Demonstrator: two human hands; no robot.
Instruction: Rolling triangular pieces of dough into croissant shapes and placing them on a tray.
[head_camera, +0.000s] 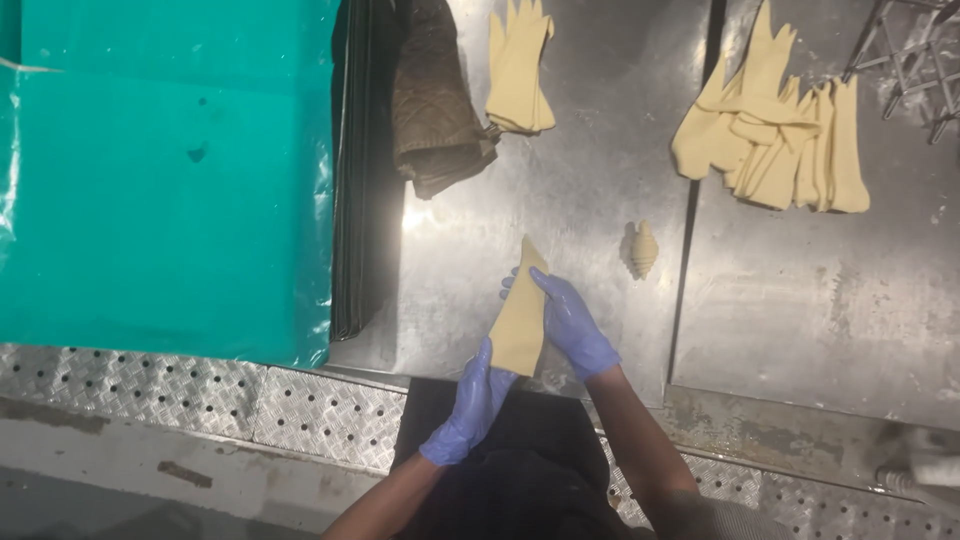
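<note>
Left hand (468, 408) in a thin blue glove, pinching the wide bottom edge of a pale yellow dough triangle (520, 318). Right hand (572, 325), gloved the same, lying along the triangle's right side with fingers stretched toward the narrow tip, pressed on it rather than clenched. Dough triangle itself held flat and stretched long, soft and matte, just above or on the front part of the scuffed steel surface (600, 130), tip pointing away from the body; can't tell if it's actually touching the metal. Just beyond and to the right, one small rolled croissant (643, 248), ridged and tapered at both ends, sitting near the seam between two steel sheets. Further back, a neat little stack of dough triangles (519, 68), and off on the right sheet a bigger, messier pile of triangles (775, 135) fanned and overlapping. Crumpled brown cloth (432, 95), rough looking, draped by the stack. Far left, shiny teal plastic sheet (170, 180), smooth and crinkly at the edges. Below all that, embossed metal tread plate (250, 395).
</note>
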